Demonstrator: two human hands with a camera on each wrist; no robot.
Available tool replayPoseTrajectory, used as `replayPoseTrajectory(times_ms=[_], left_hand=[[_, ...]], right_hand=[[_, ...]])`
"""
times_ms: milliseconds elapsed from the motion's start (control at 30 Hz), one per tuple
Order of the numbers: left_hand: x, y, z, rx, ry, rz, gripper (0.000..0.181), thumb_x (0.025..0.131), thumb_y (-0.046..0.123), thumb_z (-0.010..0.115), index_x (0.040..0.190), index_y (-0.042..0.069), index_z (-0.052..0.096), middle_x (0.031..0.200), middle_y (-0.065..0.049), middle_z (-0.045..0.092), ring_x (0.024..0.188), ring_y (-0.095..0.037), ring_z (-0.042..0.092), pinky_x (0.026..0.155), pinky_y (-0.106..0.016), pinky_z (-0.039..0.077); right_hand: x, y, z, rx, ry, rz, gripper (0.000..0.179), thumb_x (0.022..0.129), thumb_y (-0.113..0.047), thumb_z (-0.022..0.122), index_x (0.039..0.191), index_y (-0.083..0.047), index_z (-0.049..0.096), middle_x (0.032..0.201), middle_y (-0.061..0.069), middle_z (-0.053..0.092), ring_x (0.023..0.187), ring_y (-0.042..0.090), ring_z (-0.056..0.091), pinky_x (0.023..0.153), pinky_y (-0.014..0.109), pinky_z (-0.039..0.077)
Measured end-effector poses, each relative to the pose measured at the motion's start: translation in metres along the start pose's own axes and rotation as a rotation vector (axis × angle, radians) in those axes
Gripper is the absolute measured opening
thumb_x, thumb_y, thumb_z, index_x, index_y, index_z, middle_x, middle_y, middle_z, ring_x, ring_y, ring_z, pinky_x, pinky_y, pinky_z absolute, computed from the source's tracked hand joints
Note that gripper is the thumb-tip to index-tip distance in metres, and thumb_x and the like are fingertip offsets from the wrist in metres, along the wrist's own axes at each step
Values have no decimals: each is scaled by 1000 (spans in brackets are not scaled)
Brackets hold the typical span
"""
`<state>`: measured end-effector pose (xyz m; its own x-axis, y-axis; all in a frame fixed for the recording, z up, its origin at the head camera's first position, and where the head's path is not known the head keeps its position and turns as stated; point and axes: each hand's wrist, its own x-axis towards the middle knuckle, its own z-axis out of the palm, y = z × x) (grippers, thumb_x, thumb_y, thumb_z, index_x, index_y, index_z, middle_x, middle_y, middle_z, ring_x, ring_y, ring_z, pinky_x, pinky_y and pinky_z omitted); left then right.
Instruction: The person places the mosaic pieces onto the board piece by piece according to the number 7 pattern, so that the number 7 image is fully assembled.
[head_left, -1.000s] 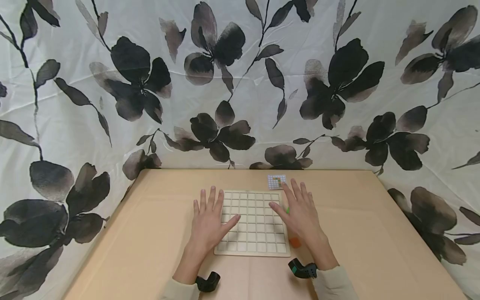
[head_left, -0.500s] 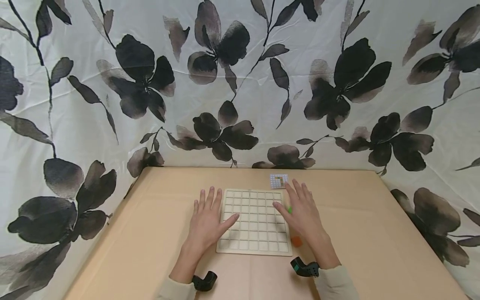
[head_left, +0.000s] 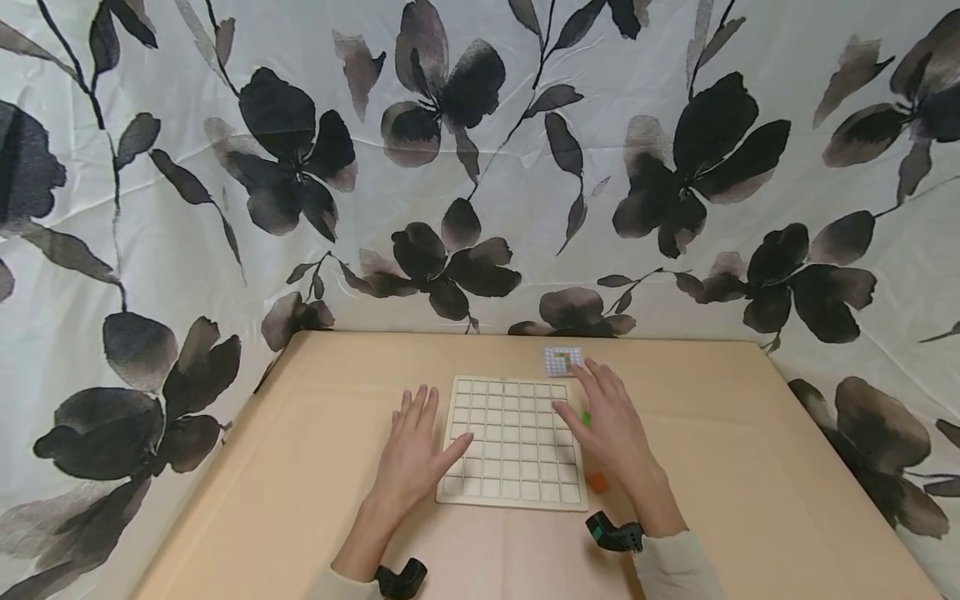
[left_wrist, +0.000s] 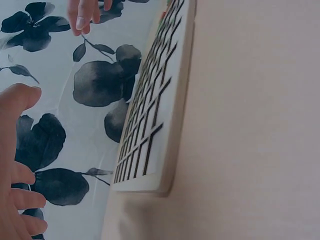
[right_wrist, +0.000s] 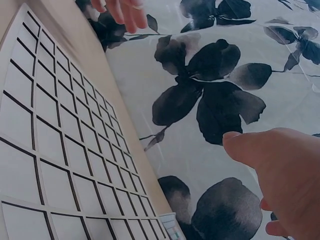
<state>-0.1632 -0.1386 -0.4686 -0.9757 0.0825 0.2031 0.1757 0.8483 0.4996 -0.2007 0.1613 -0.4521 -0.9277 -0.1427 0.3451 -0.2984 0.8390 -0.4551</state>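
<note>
A pale square board (head_left: 513, 442) divided into a grid of cells lies on the table. My left hand (head_left: 411, 454) hovers at its left side, fingers extended and thumb stretched over the grid; nothing is held. On the opposite side my right hand (head_left: 613, 429) is also spread, its thumb over the board's right edge and its fingertips near a small card (head_left: 562, 362) printed with a coloured grid pattern. A green piece (head_left: 586, 418) and an orange piece (head_left: 597, 482) show partly beside the right hand, which hides the rest. The right wrist view shows the board's cells (right_wrist: 95, 142) bare.
The light wooden table (head_left: 315, 400) extends around the board. Behind it hangs a white cloth (head_left: 555, 275) with dark flowers. Black wrist cameras sit on both wrists, the left camera (head_left: 402, 578) and the right camera (head_left: 615, 533).
My left hand has drawn back slightly and turned, its fingertips now lower beside the board. The right hand stays almost in place. The whole head view has shifted a little.
</note>
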Motion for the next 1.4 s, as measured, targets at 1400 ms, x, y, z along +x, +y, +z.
replayPoseTrajectory(times_ms=[1400], left_hand=[[-33, -29, 35, -214, -161, -52, 113, 74, 69, 74, 156, 4, 32, 165, -13, 28, 156, -28, 19, 130, -49, 14]], right_hand=[[3, 39, 10, 32, -90, 165, 65, 98, -37, 63, 148, -1, 43, 155, 22, 40, 143, 42, 36, 116, 61, 39]])
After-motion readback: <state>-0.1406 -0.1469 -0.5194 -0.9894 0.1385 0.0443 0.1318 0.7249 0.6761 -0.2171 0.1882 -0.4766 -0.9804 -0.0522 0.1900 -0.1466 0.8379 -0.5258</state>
